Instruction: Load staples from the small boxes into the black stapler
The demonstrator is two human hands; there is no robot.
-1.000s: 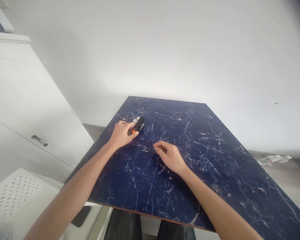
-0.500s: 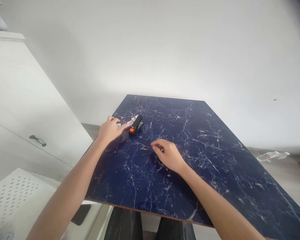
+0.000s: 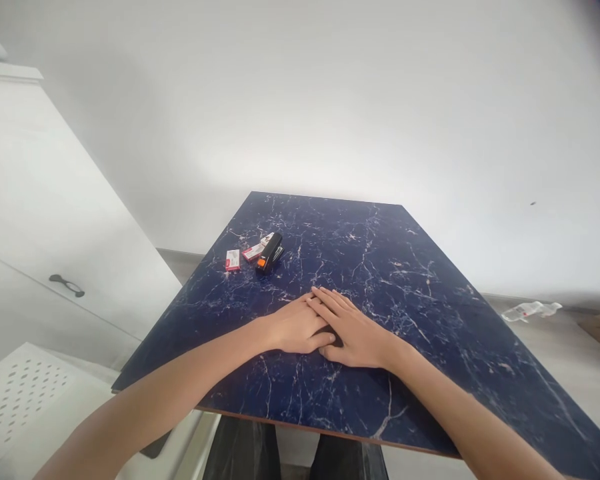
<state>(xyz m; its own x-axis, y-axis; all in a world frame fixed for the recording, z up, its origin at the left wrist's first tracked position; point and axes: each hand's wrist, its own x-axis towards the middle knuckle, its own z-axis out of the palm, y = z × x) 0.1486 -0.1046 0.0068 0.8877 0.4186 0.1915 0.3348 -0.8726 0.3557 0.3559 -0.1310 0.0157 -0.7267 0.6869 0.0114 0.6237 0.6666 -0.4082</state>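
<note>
My left hand lies flat on the dark blue marbled table, holding nothing. My right hand is stretched out too, its fingers resting over the left hand's fingertips. Beyond them, to the left, a black stapler with an orange patch at its near end sits on the table. A small red and white box lies by itself left of it. Another red and white box touches or nearly touches the stapler's left side, and a whitish piece shows behind it, partly hidden.
A white cabinet with a dark handle stands at the left. Below it is a white surface with holes. A clear plastic bottle lies on the floor to the right. A pale wall rises behind the table.
My left hand has left the small box by the stapler and come back toward me. It now meets my right hand, which has opened from curled fingers and moved slightly nearer.
</note>
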